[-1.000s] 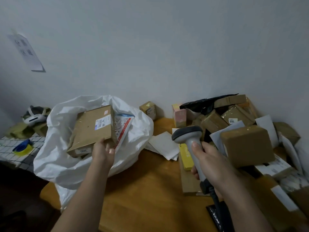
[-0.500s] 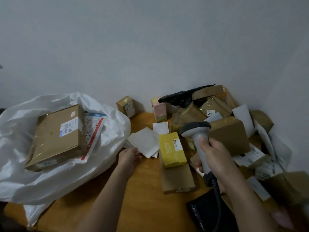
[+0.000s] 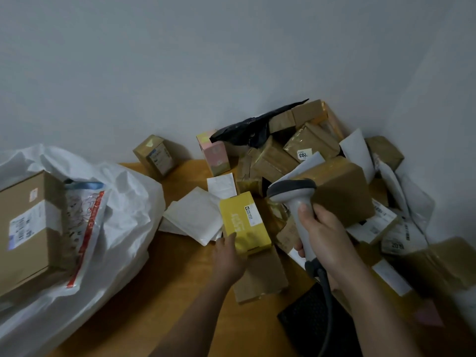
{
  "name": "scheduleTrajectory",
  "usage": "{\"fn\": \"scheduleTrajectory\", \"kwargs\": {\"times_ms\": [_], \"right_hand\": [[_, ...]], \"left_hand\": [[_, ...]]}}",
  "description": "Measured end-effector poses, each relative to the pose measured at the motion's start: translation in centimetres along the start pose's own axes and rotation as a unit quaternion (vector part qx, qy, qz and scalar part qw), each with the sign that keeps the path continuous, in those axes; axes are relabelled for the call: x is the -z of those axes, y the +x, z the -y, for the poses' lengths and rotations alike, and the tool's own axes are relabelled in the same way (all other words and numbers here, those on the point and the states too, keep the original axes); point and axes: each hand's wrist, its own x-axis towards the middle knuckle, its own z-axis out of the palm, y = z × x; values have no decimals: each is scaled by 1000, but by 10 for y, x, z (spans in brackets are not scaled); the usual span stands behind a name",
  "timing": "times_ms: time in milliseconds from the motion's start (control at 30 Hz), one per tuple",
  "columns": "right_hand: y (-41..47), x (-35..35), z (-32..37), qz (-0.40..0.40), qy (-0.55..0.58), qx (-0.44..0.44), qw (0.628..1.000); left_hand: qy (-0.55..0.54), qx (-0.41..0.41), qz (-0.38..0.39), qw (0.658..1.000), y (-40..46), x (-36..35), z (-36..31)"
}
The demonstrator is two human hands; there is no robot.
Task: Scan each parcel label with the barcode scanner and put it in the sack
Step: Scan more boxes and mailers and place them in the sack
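From the head view, the left hand (image 3: 229,256) lay on the near end of a small yellow cardboard parcel (image 3: 243,225), fingers just closing over its edge; whether it had a full grip I could not tell. The parcel rested on a flat brown box on the wooden desk (image 3: 180,287), its white label facing up. The right hand (image 3: 324,235) was wrapped round the grey handheld barcode scanner (image 3: 296,199), head aimed toward the parcel. The white plastic sack (image 3: 123,210) sat open at left, already holding a large brown carton (image 3: 28,228). This looked like the pick-up step; next, the label needed presenting squarely to the scanner.
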Motion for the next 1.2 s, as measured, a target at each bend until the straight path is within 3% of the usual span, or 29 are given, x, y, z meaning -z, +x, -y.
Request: {"fn": "scheduleTrajectory", "kwargs": {"times_ms": [167, 433, 567, 733, 800, 933, 1000, 1033, 1100, 1200], "right_hand": [[27, -15, 0, -15, 4, 12, 1000], [60, -28, -13, -19, 6, 8, 1000], [68, -29, -16, -16, 5, -1, 1000], [73, -27, -18, -7, 1, -6, 1000], [73, -28, -18, 1, 9, -11, 1000], [70, -30, -17, 15, 6, -4, 1000], [67, -31, -15, 20, 5, -3, 1000], [65, -31, -15, 21, 4, -1, 1000], [62, -31, -14, 23, 0, 3, 1000], [56, -27, -14, 27, -3, 8, 1000]], "left_hand": [[55, -17, 37, 998, 32, -4, -21], [107, 70, 25, 991, 64, -37, -43], [31, 123, 26, 992, 71, -43, -43], [-98, 98, 46, 989, 72, -27, -23], [-238, 79, 46, 967, 69, -13, -3], [-514, 125, 91, 843, 51, 12, 38], [-575, 149, 33, 804, 43, 15, 49], [-573, 149, -14, 806, 39, 15, 52], [-528, 134, -104, 832, 31, 10, 59], [-431, 103, -172, 880, 21, 5, 67]]}}
